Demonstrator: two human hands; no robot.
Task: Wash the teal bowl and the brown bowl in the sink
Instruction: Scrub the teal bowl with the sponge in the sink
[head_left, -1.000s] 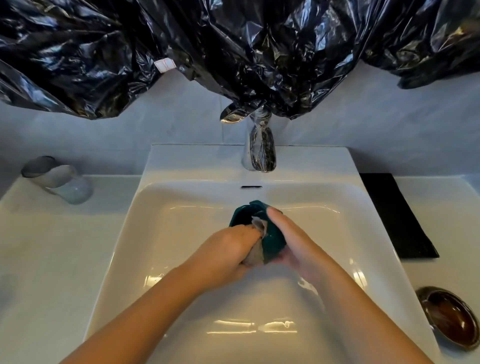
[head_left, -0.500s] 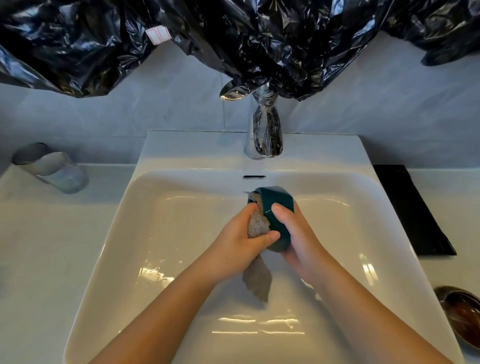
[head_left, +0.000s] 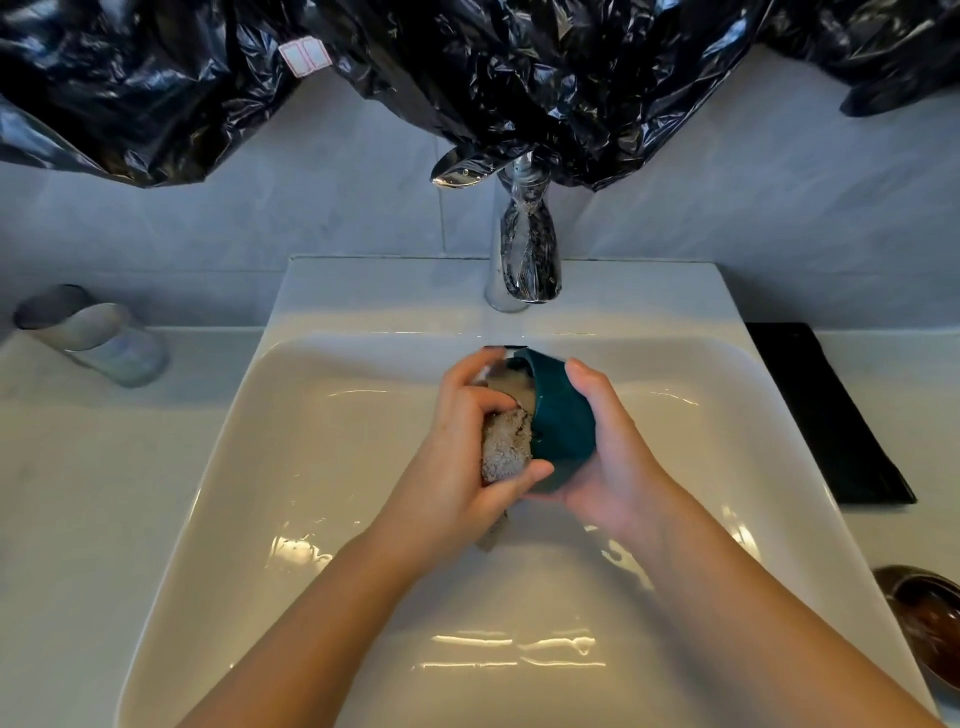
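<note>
1. The teal bowl (head_left: 563, 415) is tipped on its side over the white sink (head_left: 322, 467), mid-frame.
2. The right hand (head_left: 613, 457) cups it.
3. The left hand (head_left: 457, 457) squeezes a gray cloth (head_left: 506, 447) against its rim.
4. The brown bowl (head_left: 930, 623) sits at lower right.

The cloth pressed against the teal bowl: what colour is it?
Greyish beige, with a rough speckled texture; the cloth shows best in the head view.

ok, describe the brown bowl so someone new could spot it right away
Start at the white sink under the chrome tap. Follow the counter along its right side, past the black mat, to the near right corner. The brown bowl sits there, cut by the frame edge: glossy, dark, untouched, unlike the teal bowl held over the basin.
</note>
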